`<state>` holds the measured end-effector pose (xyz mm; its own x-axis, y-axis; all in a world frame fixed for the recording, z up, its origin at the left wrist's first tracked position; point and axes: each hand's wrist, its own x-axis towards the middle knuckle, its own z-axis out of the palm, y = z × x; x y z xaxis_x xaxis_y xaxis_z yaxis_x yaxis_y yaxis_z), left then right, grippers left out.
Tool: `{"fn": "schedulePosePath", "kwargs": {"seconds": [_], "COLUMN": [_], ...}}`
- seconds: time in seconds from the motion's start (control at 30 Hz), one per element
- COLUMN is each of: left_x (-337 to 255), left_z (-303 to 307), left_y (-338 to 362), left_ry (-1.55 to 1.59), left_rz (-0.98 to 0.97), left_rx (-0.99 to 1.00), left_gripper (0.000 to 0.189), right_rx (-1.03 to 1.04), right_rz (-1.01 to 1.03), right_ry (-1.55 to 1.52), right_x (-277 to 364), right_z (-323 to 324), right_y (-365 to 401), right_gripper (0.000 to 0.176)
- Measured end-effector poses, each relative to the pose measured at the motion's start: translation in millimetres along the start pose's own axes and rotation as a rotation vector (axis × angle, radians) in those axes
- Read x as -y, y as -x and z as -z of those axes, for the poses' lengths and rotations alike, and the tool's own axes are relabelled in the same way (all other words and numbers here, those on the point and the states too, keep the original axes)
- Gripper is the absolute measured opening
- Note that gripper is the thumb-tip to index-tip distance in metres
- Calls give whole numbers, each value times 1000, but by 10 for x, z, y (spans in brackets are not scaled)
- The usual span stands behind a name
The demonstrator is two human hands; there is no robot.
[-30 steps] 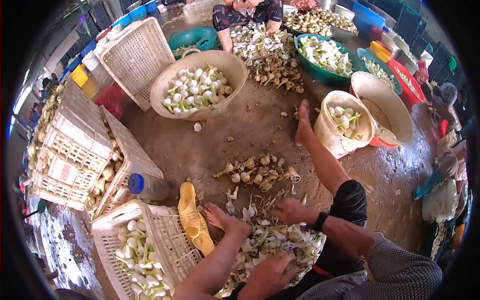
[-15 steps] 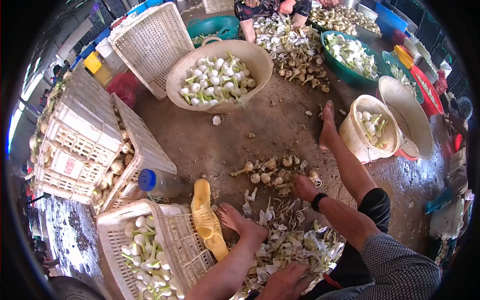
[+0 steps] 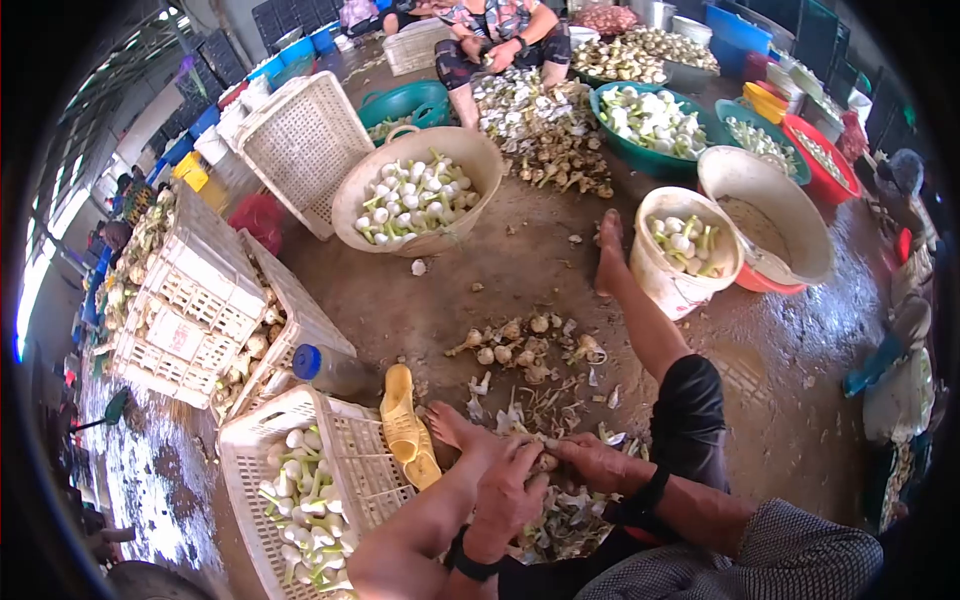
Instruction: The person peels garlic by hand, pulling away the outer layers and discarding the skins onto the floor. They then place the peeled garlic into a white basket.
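Note:
In front of my lap both hands meet over a garlic bulb [image 3: 545, 462], mostly covered by fingers. My left hand [image 3: 508, 490] is closed round it from the left. From the right my right hand [image 3: 598, 463] is closed on the same bulb. Loose peeled skins [image 3: 565, 525] lie in a heap below the hands. Just ahead on the floor is a small pile of unpeeled garlic bulbs [image 3: 515, 345]. At my left, a tilted white crate [image 3: 370, 450] holds peeled garlic with green stems [image 3: 305, 500].
A yellow sandal [image 3: 400, 415] and a blue-lidded jar [image 3: 330, 367] stand near my left foot. Ahead are a wide beige basket [image 3: 350, 200] and a white bucket [image 3: 690, 285], both with peeled garlic. Stacked crates [image 3: 185, 300] rise at left. Another person [image 3: 500, 45] sits opposite.
My right hand has come back from the floor pile to my lap, now with a garlic bulb. My left hand has risen from the skins to meet it. The view has tilted up.

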<state>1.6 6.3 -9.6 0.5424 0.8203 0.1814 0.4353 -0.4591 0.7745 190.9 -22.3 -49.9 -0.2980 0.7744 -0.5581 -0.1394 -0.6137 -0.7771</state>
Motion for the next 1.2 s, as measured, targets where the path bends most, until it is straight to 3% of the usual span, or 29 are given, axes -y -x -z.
{"fn": "schedulePosePath", "kwargs": {"seconds": [0.07, 0.13, 0.2, 0.27, 0.3, 0.4, 0.53, 0.63, 0.7, 0.9, 1.13, 1.2], "left_x": [-66, 10, -3, -122, -102, -122, -45, 17, 47, 18, 1, 19], "left_z": [-22, -71, -21, 67, 70, 97, -2, -31, -42, -77, -88, -74], "left_y": [7, 10, 24, 4, 8, 13, 40, 59, 57, 33, 52, 68], "left_ry": [4, 211, 333, 736, 781, 723, 757, 610, 346, 229, 199, 468], "left_rz": [-7, -18, 65, 318, 342, 385, 373, 249, 75, -8, -1, 164], "left_rx": [29, -1, 32, 30, 41, 82, 59, -5, -62, -113, -110, -60], "left_gripper": [43, 37, 36, 36, 36, 35, 37, 37, 37, 34, 34, 31], "right_rx": [0, -90, -43, -159, -160, -162, -234, -236, -239, -290, -377, -297], "right_rz": [33, 31, 77, 221, 233, 338, 265, 311, 320, 423, 462, 360], "right_ry": [8, -89, -108, -98, -65, 123, 337, 389, 445, 479, 545, 368], "right_x": [-29, 17, 101, 152, 243, 190, 314, 252, 214, 104, 79, 106], "right_z": [14, 0, 20, -16, -55, -49, -119, -99, -97, -134, -139, -127], "right_y": [157, 283, 431, 509, 569, 546, 604, 539, 498, 420, 385, 372], "right_gripper": [50, 56, 52, 43, 35, 33, 31, 30, 29, 23, 21, 21]}}
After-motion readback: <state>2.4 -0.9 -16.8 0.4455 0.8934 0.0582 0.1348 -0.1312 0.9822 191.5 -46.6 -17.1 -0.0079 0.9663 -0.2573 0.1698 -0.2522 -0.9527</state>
